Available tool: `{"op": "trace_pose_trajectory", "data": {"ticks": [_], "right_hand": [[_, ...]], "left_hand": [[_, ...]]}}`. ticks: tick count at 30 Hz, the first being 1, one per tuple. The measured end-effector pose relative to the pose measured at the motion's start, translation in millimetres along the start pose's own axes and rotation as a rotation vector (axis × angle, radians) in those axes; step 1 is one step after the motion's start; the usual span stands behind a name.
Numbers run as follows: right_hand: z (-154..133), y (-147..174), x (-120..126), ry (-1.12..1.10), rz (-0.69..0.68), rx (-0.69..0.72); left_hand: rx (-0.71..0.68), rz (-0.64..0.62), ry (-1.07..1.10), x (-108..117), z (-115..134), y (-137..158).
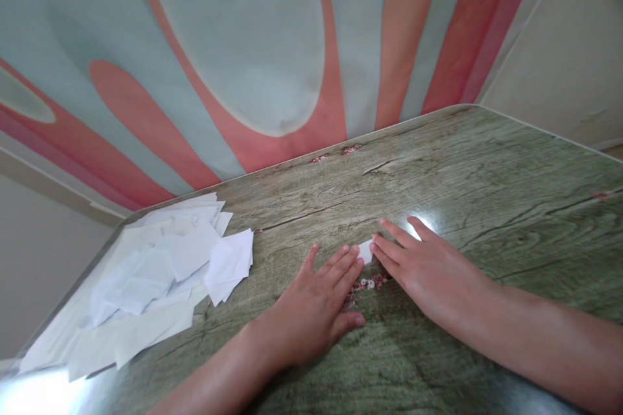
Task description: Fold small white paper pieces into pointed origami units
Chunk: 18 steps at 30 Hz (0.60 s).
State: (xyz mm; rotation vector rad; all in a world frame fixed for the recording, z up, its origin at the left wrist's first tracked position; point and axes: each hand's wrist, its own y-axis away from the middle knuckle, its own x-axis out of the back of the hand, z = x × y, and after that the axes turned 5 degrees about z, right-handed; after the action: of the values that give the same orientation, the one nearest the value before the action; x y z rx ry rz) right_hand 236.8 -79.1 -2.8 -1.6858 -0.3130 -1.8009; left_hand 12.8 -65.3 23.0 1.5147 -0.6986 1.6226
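A small white piece of paper (365,251) lies on the wood-patterned table between my two hands. My left hand (324,295) rests palm down with its fingers stretched out, the fingertips on the paper's left end. From the other side, my right hand (422,259) lies flat with fingers spread, and its fingertips touch the paper's right end. Part of the paper is hidden beneath the fingers, so I cannot tell whether it is folded. Neither hand grips anything.
A loose pile of white paper sheets (146,272) covers the table's left side, with a smaller stack of paper pieces (231,264) at its right edge. Behind the table (535,207) stands a wall with a red and grey-blue pattern (272,45).
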Motion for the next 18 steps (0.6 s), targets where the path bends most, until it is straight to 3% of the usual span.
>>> {"op": "trace_pose_trajectory", "data": {"ticks": [5, 8, 11, 18], "right_hand": [[10.1, -1.6, 10.9, -0.024, -0.031, -0.044], [4.1, -1.6, 11.7, -0.038, 0.048, -0.086], [-12.2, -0.2, -1.0, -0.091, 0.124, 0.045], [-16.6, 5.0, -23.7, -0.129, 0.061, -0.013]], "left_hand": [[-0.001, -0.007, 0.01, 3.8, -1.5, 1.2], [-0.006, -0.005, 0.014, 5.3, -1.8, 0.8], [-0.001, -0.005, 0.02, 5.3, -2.0, -0.1], [0.003, -0.028, 0.008, 4.3, -1.4, 0.8]]}}
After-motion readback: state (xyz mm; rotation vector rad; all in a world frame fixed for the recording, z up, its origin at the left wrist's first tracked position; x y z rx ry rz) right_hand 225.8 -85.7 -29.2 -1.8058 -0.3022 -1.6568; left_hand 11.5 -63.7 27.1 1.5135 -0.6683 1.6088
